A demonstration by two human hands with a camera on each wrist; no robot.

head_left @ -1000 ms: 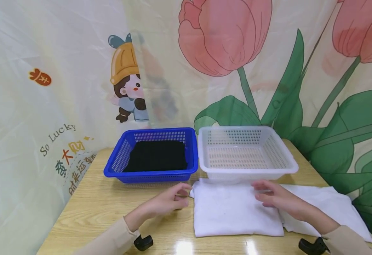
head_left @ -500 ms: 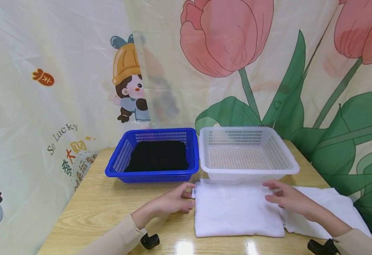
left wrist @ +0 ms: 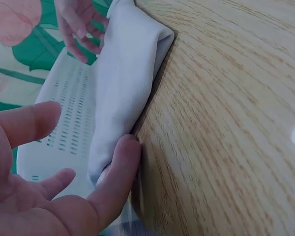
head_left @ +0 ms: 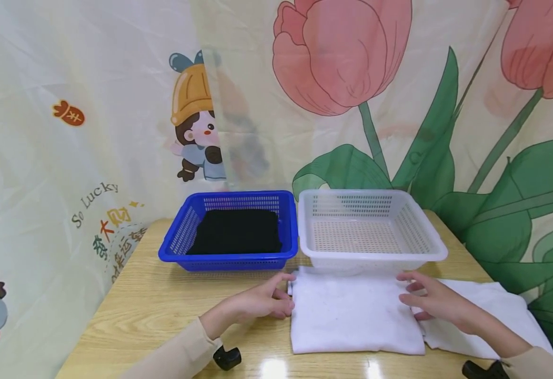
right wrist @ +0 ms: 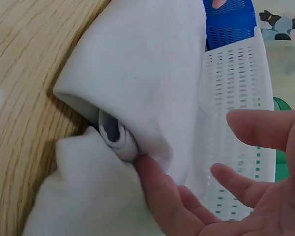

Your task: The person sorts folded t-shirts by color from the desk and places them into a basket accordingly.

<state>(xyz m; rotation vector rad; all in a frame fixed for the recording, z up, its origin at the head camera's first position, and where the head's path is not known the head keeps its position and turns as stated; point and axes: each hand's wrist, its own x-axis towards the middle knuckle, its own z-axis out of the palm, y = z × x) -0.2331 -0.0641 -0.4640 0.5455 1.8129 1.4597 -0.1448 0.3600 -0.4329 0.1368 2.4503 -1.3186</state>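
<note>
A folded white cloth (head_left: 347, 316) lies flat on the wooden table. My left hand (head_left: 259, 302) is at its left edge with loosely bent fingers; in the left wrist view a fingertip (left wrist: 128, 147) touches the cloth's side near the tabletop. Over the right edge is my right hand (head_left: 442, 305), fingers spread and relaxed. The right wrist view has one fingertip (right wrist: 150, 164) against the rolled fold, where the upper cloth meets a second white cloth (head_left: 489, 316). Neither hand visibly grips the fabric.
Behind the cloth stands a white perforated basket (head_left: 371, 255), with nothing in it. Left of it is a blue basket (head_left: 238, 259) holding folded black fabric (head_left: 238, 231). A printed curtain (head_left: 257, 79) hangs behind the table (head_left: 129, 316).
My left hand has shifted right, up to the cloth's left edge. The right hand has moved rightward to the other edge. Cloths and baskets stay in place on the table.
</note>
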